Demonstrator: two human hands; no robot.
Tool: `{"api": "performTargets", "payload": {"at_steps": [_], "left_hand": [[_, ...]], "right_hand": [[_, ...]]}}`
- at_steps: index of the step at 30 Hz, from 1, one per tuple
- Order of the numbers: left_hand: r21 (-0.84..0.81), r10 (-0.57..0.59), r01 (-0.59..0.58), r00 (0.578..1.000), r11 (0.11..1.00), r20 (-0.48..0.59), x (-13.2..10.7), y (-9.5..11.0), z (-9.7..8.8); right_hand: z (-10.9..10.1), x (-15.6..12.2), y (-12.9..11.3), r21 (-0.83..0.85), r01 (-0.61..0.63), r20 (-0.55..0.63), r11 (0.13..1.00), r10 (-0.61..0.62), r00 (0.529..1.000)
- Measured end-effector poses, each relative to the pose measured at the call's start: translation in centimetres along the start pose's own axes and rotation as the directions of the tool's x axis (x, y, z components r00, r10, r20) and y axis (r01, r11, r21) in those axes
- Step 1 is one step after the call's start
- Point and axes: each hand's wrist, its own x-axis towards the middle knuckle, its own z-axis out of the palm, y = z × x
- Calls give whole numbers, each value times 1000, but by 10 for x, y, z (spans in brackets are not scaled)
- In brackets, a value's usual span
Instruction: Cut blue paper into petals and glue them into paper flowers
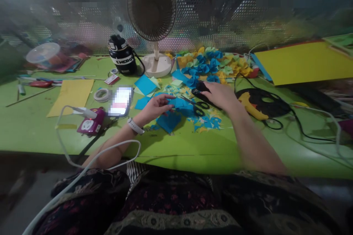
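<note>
Working over a green tabletop (30,128), L to R: yellow card sheet (71,97), roll of tape (101,95), pink power socket (91,122) w/ white cable (62,132), phone (120,101) (screen blurred). Left hand (156,107), white watch (135,125) on wrist, has fingers (168,98) at the edge of some blue paper (179,103) in front of the person; grip looks light, can't tell if it's pinching. Another blue sheet (168,121) lies just below. Black-handled scissors (198,107) sit right beside the paper. Right hand (220,95) is on a black item (201,88), no idea what it is or if the grip's clenched. Behind: pile of blue/yellow/green paper flowers (212,64). Far right, big yellow board (300,62).
</note>
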Motion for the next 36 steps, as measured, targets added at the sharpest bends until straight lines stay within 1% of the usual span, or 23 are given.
{"api": "performTargets", "payload": {"at_steps": [2, 3, 5, 6, 7, 9, 10, 11, 13, 17, 20, 25, 31, 36], "left_hand": [[-19, 18, -18, 1000, 1000, -14, 0, -1, 1], [-30, 22, -23, 1000, 999, -21, 0, -2, 2], [-41, 26, -27, 999, 999, -36, 1, -3, 1], [-39, 27, -29, 999, 999, -44, 1, -3, 1], [-34, 28, -30, 998, 999, -51, 1, -3, 1], [-21, 29, -30, 998, 999, -59, 1, -3, 1], [-19, 29, -30, 998, 999, -58, 2, -3, 0], [-21, 32, -33, 998, 999, -56, 2, -3, 0], [-31, 41, -43, 998, 999, -47, 2, -4, 0], [-66, 58, -59, 998, 996, -21, 2, -6, 1], [-87, 63, -63, 998, 994, -12, 2, -7, 1], [-105, 69, -68, 998, 992, 3, 2, -7, 1], [-87, 84, -82, 996, 993, 19, 1, -6, 0], [-80, 114, -113, 993, 990, 6, 2, -7, 1]], "right_hand": [[7, 5, -1, 47, -24, -16, 999, 24, 1000], [7, 6, -2, 94, -20, -50, 995, 25, 998], [4, 2, -7, 269, 31, -152, 963, 11, 988], [1, -1, -11, 388, 78, -193, 918, -1, 981], [-2, -6, -16, 521, 124, -205, 844, -17, 979], [-8, -14, -26, 740, 160, -120, 653, -105, 987], [-9, -18, -31, 806, 153, -79, 572, -152, 985], [-11, -22, -36, 847, 142, -49, 511, -192, 980], [-12, -26, -42, 884, 121, -12, 451, -236, 972], [-10, -27, -47, 890, 89, 38, 447, -268, 963], [-7, -26, -48, 902, 61, 74, 428, -292, 954], [-6, -25, -50, 913, 50, 81, 405, -300, 950], [-6, -26, -50, 903, 24, 109, 428, -285, 952], [-4, -25, -51, 917, -8, 135, 399, -291, 947]]}}
